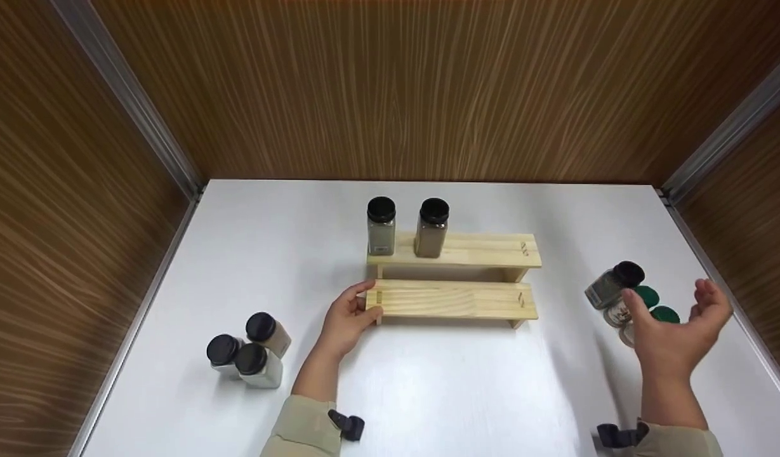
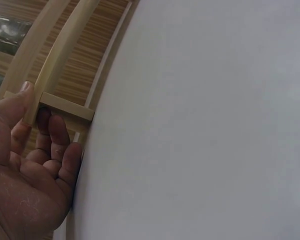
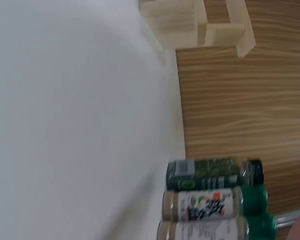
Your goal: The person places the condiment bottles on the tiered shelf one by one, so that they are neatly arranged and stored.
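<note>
A two-step wooden spice rack (image 1: 453,299) stands on the white table. My left hand (image 1: 344,324) grips the left end of its lower step, thumb on one edge and fingers around and beneath, as the left wrist view (image 2: 37,185) also shows. Two black-capped spice jars, one greenish (image 1: 381,236) and one brown (image 1: 431,236), stand on the left half of the upper step. At the right, my right hand (image 1: 672,346) is raised with nothing in it, thumb and fingers spread apart. Close by it is a black-capped jar of green herbs (image 3: 205,174) beside two green-capped jars (image 3: 205,204).
Three black-capped jars (image 1: 261,368) stand grouped on the table (image 1: 453,387) at the left. Wood-grain panels (image 1: 396,95) wall in the back and both sides, with metal strips (image 1: 136,101) at the corners.
</note>
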A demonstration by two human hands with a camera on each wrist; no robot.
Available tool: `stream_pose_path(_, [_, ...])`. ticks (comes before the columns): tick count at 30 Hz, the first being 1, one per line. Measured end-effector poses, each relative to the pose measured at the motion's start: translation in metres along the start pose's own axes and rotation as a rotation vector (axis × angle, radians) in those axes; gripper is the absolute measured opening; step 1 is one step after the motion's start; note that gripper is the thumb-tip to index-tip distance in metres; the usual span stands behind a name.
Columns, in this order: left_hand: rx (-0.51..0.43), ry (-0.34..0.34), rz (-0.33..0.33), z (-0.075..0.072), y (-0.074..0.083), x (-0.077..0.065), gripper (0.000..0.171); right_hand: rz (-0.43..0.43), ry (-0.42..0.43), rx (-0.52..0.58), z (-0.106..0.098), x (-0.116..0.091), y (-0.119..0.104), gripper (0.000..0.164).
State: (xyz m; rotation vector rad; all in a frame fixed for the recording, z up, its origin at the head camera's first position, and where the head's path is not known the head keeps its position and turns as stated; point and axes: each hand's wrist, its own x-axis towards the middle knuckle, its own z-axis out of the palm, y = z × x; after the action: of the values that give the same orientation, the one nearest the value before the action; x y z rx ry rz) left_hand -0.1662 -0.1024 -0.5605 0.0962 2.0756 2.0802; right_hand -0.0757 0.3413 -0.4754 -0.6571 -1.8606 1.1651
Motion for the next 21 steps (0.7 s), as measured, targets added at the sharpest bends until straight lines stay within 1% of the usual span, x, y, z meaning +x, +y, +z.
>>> stream_pose_path(2, [-0.001,-0.002,0.0,0.0,0.0,0.0,0.054,0.036,-0.005,-0.016,-0.006,0.002,0.01,0.093])
stream_pose_path(5, [0.007,-0.004,0.006,0.0,0.0,0.0,0.055,0.114,-0.02,-0.025,-0.012,0.006,0.028,0.096])
stream_pose_path(9, [0.014,-0.002,0.011,0.0,0.0,0.0,0.055,0.207,-0.046,-0.025,-0.016,0.006,0.046,0.097])
stream_pose_path(14, [0.016,0.007,0.011,0.001,0.001,0.0,0.056,0.255,-0.099,-0.034,-0.02,0.004,0.059,0.095])
stream_pose_path(17, [0.011,0.009,0.008,0.001,0.002,0.0,0.056,0.273,-0.134,-0.052,-0.022,0.004,0.062,0.092])
stream_pose_path(21, [-0.006,0.006,0.006,0.001,0.002,0.0,0.056,0.292,-0.171,-0.048,-0.024,0.003,0.065,0.089])
